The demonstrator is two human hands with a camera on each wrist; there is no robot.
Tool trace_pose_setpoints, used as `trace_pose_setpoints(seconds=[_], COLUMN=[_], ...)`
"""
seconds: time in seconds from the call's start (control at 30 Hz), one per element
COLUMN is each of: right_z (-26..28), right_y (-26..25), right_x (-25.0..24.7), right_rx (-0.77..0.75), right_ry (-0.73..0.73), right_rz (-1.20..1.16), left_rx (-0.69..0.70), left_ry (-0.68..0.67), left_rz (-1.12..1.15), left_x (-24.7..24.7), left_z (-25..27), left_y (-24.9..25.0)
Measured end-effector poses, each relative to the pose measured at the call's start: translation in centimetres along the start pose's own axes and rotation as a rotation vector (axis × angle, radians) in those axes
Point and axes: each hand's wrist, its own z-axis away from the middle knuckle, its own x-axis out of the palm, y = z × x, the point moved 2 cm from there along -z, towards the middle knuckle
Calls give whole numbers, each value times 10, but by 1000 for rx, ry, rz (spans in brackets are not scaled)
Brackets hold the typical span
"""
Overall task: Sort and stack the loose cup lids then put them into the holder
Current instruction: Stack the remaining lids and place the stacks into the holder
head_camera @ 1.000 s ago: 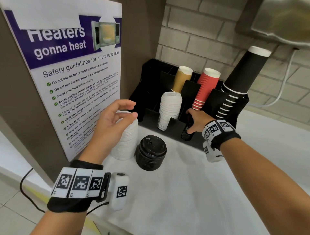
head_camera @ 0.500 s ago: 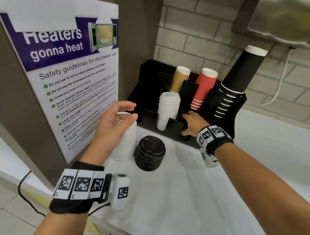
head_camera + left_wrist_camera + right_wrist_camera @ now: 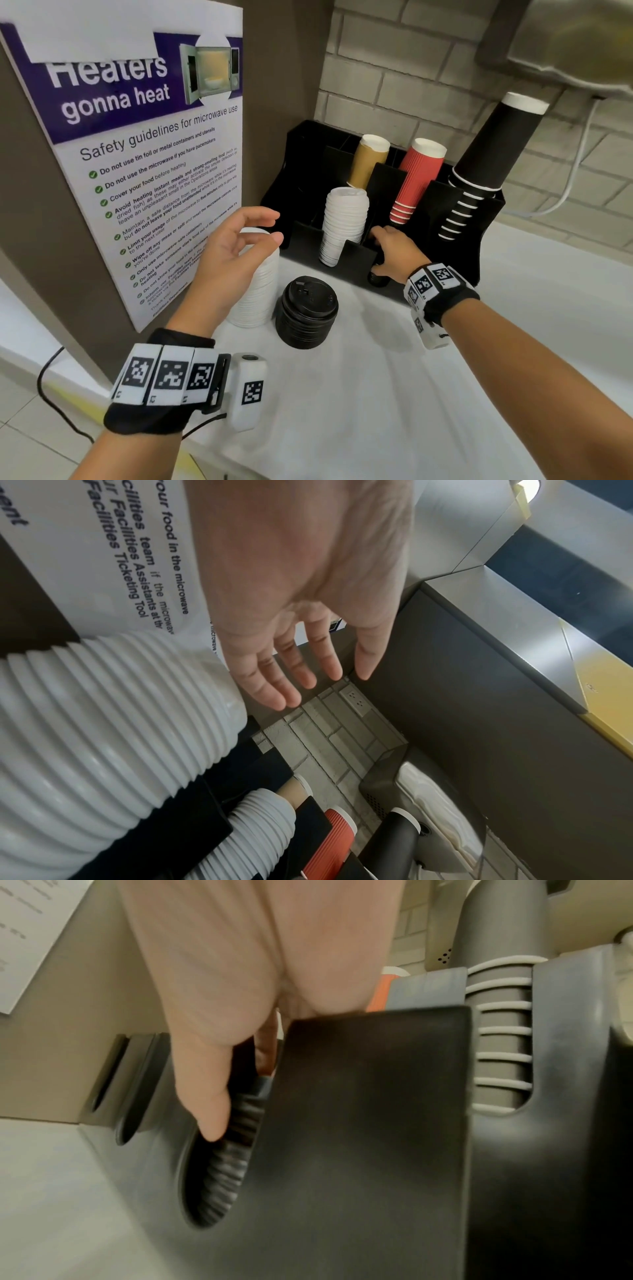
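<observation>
A tall stack of white lids stands on the table by the poster. My left hand hovers over its top, fingers relaxed and holding nothing. Next to it stands a shorter stack of black lids. The black holder at the back has a leaning stack of white lids in one front slot. My right hand reaches into the adjoining slot. Its thumb and a finger grip a ribbed stack of black lids there.
Brown cups, red cups and tall black cups stick up from the holder's rear slots. A poster covers the left wall and a metal dispenser hangs overhead. The white table ends at my left.
My right hand has drawn slightly back and left at the holder slot, still on the black lids. My left hand stays over the white stack.
</observation>
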Motion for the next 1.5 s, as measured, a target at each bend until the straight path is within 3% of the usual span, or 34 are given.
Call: trace_pose_setpoints(seconds=[0.1,0.2,0.23,0.27,0.33,0.4,0.5,0.77,0.9,0.97,1.03,1.1,1.5], right_z=[8,26,33,38,44,47,45,39,45,54,67,79,109], right_y=[-3,-25,-38,-51,-76,-90,-99,-101,-90,-86,-88,-93,-86], right_x=[-10,-20,-21,-19,-5,13,29,32,4,-11,-21,-26,-34], right_rx=[-9,-92,-151,-217,-302,-281,-214,-188,-195,-175,-178,-206,-169], right_ry=[69,419,449,382,40,-275,-381,-345,-136,-47,5,37,101], right_rz=[-32,-244,-332,-408,-436,-345,-293,-335,-584,-841,-1087,-1197,-1253], left_rx=[4,4,7,12,22,30,23,20,37,34,3,-21,78], left_ry=[9,7,4,1,4,3,-3,0,-26,-117,-292,-440,-483], left_rz=[-13,-16,-14,-13,-9,-4,-3,11,9,5,5,46,180], left_x=[0,-2,-2,-2,-2,-3,-5,-8,-4,2,11,24,48], left_z=[-1,-2,-3,-3,-4,-5,-4,-4,-5,-4,-1,4,11], left_y=[-1,-2,-2,-2,-1,-1,-1,-1,0,-1,-5,-8,-11])
